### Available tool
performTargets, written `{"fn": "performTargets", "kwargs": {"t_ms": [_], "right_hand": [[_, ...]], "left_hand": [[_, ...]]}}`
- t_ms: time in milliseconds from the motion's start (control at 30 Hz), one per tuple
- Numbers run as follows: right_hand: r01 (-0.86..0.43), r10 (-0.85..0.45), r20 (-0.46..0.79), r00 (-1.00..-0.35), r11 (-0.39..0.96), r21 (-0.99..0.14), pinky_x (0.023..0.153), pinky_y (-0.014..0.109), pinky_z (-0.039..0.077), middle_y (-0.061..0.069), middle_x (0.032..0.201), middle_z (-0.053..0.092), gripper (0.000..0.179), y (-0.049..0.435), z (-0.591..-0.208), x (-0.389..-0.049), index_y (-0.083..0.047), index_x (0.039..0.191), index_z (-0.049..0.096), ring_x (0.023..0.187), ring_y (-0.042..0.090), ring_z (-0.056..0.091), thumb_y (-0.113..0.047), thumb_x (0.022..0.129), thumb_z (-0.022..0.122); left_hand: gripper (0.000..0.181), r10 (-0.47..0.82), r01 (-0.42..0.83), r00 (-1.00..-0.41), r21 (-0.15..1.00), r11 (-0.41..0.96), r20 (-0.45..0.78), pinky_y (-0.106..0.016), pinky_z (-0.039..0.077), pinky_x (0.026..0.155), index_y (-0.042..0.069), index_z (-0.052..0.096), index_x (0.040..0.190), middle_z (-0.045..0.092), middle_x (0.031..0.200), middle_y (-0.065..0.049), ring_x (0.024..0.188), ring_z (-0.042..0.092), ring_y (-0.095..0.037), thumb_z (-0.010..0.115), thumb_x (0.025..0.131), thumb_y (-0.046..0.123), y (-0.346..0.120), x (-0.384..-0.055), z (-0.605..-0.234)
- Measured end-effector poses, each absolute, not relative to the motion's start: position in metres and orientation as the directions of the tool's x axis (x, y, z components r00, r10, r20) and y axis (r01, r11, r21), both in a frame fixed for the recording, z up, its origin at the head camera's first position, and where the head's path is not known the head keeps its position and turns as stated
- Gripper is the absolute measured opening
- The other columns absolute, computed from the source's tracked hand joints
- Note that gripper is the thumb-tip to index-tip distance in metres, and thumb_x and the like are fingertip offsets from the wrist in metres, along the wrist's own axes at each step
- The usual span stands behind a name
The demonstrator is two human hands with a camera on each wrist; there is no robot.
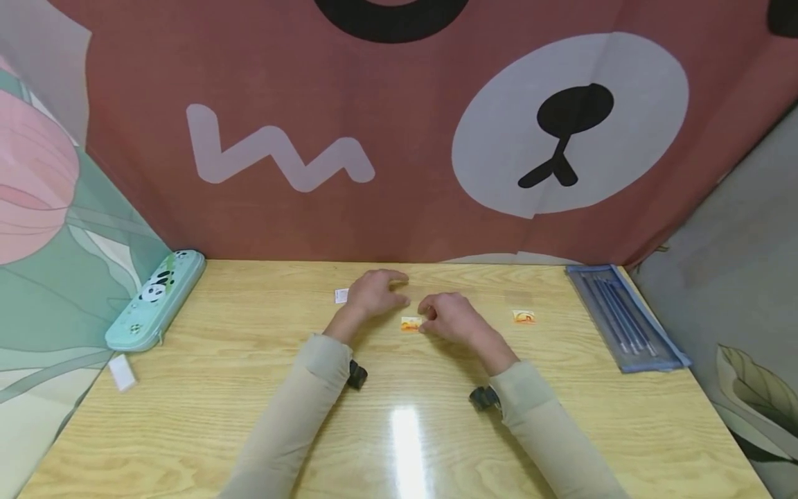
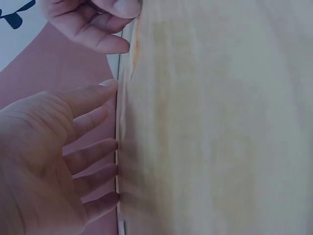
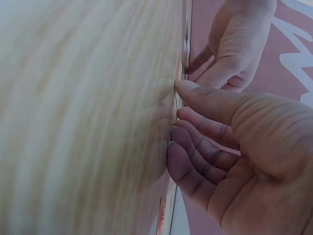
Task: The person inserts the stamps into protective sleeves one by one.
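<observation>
Head view: left hand (image 1: 374, 292) over the surface (image 1: 156, 430), thumb and fingers apart, holding nothing. Right hand (image 1: 454, 317) has bent fingers, tips at the right end of the middle card (image 1: 409, 324), orange and white, lying on the surface between the hands. White card (image 1: 341, 296) just beside the left hand, partly hidden by it. Far card (image 1: 524, 317), orange print, lies apart to the right of the right hand. Teal panda case (image 1: 156, 301) at far left, small white block (image 1: 122, 373) near its lower end. Blue mesh pouch (image 1: 628, 319) with long thin items inside, far right. Red cloth (image 1: 399, 229) behind.

Left wrist view: left hand fingers loosely spread, nothing in the palm. Right hand fingertips at top, beside the middle card's thin orange edge.

Right wrist view: right thumb touches the middle card, other fingers curled next to it; cannot tell if it pinches or only touches. Left hand just beyond. Another orange-printed edge low in view.
</observation>
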State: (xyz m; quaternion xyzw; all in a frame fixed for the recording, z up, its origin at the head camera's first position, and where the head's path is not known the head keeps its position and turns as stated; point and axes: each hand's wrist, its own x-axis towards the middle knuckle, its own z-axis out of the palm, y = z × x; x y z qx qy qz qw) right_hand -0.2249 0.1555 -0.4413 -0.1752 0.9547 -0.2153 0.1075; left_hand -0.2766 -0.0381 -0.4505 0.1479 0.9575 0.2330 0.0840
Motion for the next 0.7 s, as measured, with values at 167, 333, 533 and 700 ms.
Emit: {"fn": "performTargets", "kwargs": {"t_ms": [167, 333, 533, 700], "right_hand": [[-0.286, -0.376, -0.124, -0.918, 0.846, -0.449, 0.085, 0.035, 0.057, 0.001, 0.093, 0.073, 0.028, 0.1535, -0.4421, -0.2231, -0.011, 0.112, 0.074, 0.089, 0.016, 0.066, -0.022, 0.087, 0.082], [-0.305, -0.387, -0.111, -0.915, 0.846, -0.437, 0.083, 0.035, 0.056, -0.001, 0.09, 0.072, 0.023, 0.151, -0.443, -0.2225, -0.013, 0.107, 0.075, 0.086, 0.015, 0.064, -0.021, 0.087, 0.082], [-0.324, -0.392, -0.09, -0.915, 0.851, -0.414, 0.082, 0.034, 0.054, -0.002, 0.087, 0.071, 0.016, 0.1489, -0.4433, -0.2221, -0.015, 0.1, 0.076, 0.084, 0.015, 0.063, -0.02, 0.086, 0.082], [-0.346, -0.409, -0.071, -0.91, 0.841, -0.416, 0.082, 0.034, 0.056, -0.002, 0.086, 0.073, 0.01, 0.1482, -0.4433, -0.2222, -0.015, 0.094, 0.076, 0.084, 0.014, 0.066, -0.016, 0.086, 0.081]], "left_hand": [[0.042, 0.306, 0.244, -0.949, 0.429, 0.87, -0.08, -0.048, 0.055, 0.099, 0.028, 0.07, 0.13, 0.063, 0.142, 0.006, 0.134, 0.057, -0.024, 0.077, 0.089, 0.037, -0.0356, -0.2765, -0.4539], [0.033, 0.296, 0.234, -0.952, 0.448, 0.863, -0.073, -0.048, 0.055, 0.097, 0.024, 0.074, 0.121, 0.066, 0.138, 0.005, 0.13, 0.06, -0.025, 0.077, 0.089, 0.035, -0.0358, -0.2755, -0.4538], [0.023, 0.279, 0.216, -0.958, 0.472, 0.855, -0.067, -0.045, 0.056, 0.093, 0.025, 0.076, 0.111, 0.071, 0.129, 0.004, 0.124, 0.063, -0.025, 0.078, 0.089, 0.032, -0.035, -0.2758, -0.455], [0.019, 0.27, 0.214, -0.961, 0.473, 0.855, -0.053, -0.043, 0.056, 0.09, 0.024, 0.076, 0.106, 0.073, 0.121, 0.003, 0.116, 0.066, -0.023, 0.079, 0.088, 0.032, -0.0349, -0.2759, -0.4558]]}}
